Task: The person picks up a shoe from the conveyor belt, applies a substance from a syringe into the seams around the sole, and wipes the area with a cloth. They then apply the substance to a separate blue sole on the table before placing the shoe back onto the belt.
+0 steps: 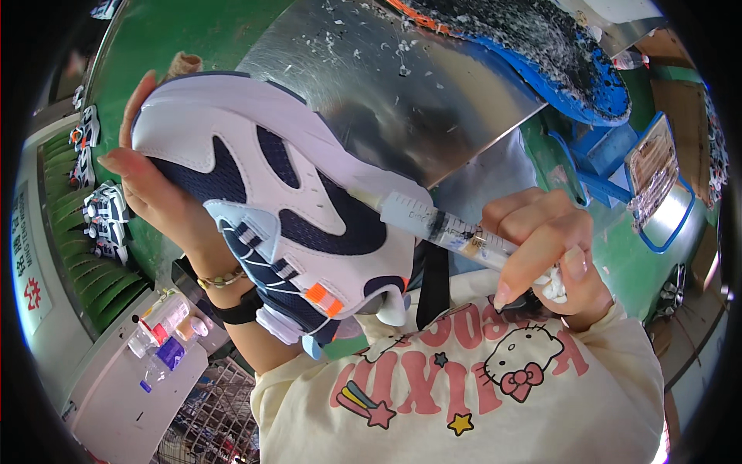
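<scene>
Currently, shoe (251,197): white w/ navy mesh, orange tab, pale laces; at 10 o'clock, just off ctr, held up in the air, toe to 10, heel approx 5, sole edge facing 1.
Syringe (444,226): clear, marked barrel; slants from 3 o'clock in to ctr, nozzle at the seam btwn upper & sole; can't tell if it touches.
L hand (151,182): at 10, fingers clamped round shoe's toe end.
R hand (550,240): at 3, fingers curled & clamped on syringe's rear end; small white bit by the palm, unclear what.
L wrist: beaded bracelet (221,280) + dark band (236,309).
Shirt (464,394): cream, pink lettering, cartoon cat; at 5 to 6.
Table (363,116): shiny metal top at 12, beyond shoe, w/ white scraps.
Pad (533,66): blue rim, speckled blk/wht top, at 1.
Frame (607,155): blue, approx 2 to 3.
Other shoes (104,216): white/dark, at 9, by green ridged rack (81,267).
Bottles (166,352): clear plastic, w/ purple label on one, at 8.
</scene>
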